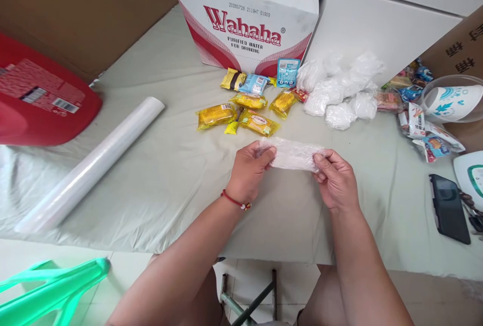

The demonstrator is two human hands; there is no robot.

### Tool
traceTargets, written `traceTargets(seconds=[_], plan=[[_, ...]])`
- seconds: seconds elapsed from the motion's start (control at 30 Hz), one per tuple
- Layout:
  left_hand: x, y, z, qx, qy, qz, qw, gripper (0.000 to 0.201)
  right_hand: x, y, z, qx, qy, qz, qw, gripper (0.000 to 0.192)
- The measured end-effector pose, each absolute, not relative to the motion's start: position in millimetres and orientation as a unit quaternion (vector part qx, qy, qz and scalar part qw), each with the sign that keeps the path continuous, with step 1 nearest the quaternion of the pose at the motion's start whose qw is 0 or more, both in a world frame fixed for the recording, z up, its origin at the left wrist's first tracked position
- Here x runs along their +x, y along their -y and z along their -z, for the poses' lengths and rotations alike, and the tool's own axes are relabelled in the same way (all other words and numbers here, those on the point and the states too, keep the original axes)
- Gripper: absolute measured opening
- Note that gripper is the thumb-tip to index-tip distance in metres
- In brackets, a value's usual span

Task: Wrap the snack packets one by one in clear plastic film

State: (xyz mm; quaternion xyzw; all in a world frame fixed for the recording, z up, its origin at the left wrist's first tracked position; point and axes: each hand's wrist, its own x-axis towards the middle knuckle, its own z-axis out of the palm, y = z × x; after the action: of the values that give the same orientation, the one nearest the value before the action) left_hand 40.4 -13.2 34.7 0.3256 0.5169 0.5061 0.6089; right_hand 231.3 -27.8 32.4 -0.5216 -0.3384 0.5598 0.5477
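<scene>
- Two bare hands hold a flat strip of crinkled clear film (294, 156) level above a cloth-covered table (181, 200), just on the near side of a cluster of yellow packets (258, 122).
- The left hand (249, 170), a red cord bracelet (236, 200) at its wrist, clamps one end of the strip between thumb and curled fingers; the right hand (337, 177) pinches the other end the same way.
- The step in hand appears to be stretching or smoothing the strip; whether anything lies folded inside cannot be told.
- The next move, by the look of it, calls for even tension from both thumbs, since film this thin would likely bunch or cling to itself.
- The strip is oblong, glossy and finely wrinkled, whitish where its layers seem to double up.
- To the left, a long, smooth roll of plastic film (101, 157) lies aslant on the pale, softly rumpled cloth.
- Beyond the right hand, rounded bundles of clear plastic (328, 97) sit heaped, puffy and creased.
- The yellow packets, slick and pillow-shaped, lie in front of a stiff white-and-red carton (249, 29) marked "Wahaha."
- At far right, a flat, dark phone (451, 210) rests near the table's edge.
</scene>
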Motion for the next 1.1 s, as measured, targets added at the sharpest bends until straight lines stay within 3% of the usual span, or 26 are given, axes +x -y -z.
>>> traceTargets(seconds=[0.2,0.33,0.47,0.63,0.77,0.87,0.97,1.1], plan=[[28,13,-45,0.379,-0.458,-0.451,0.665,0.012,247,22,-40,-0.468,0.312,-0.528,0.636,0.035],[30,19,-45,0.41,-0.433,-0.403,0.694,0.018,246,24,-41,-0.489,0.36,-0.599,0.522,0.026],[35,22,-42,0.464,-0.441,-0.395,0.659,0.026,238,32,-37,-0.481,0.419,-0.675,0.371,0.04],[38,22,-35,0.56,-0.483,-0.379,0.557,0.033,236,34,-33,-0.486,0.43,-0.686,0.329,0.038],[40,22,-31,0.591,-0.546,-0.425,0.414,0.042,233,31,-33,-0.477,0.419,-0.691,0.345,0.034],[45,26,-32,0.535,-0.613,-0.488,0.315,0.031,226,29,-32,-0.5,0.385,-0.65,0.422,0.031],[56,35,-33,0.514,-0.581,-0.487,0.402,0.024,219,28,-30,-0.512,0.357,-0.604,0.496,0.028],[70,43,-30,0.519,-0.501,-0.466,0.513,0.031,210,32,-28,-0.493,0.371,-0.605,0.503,0.029]])
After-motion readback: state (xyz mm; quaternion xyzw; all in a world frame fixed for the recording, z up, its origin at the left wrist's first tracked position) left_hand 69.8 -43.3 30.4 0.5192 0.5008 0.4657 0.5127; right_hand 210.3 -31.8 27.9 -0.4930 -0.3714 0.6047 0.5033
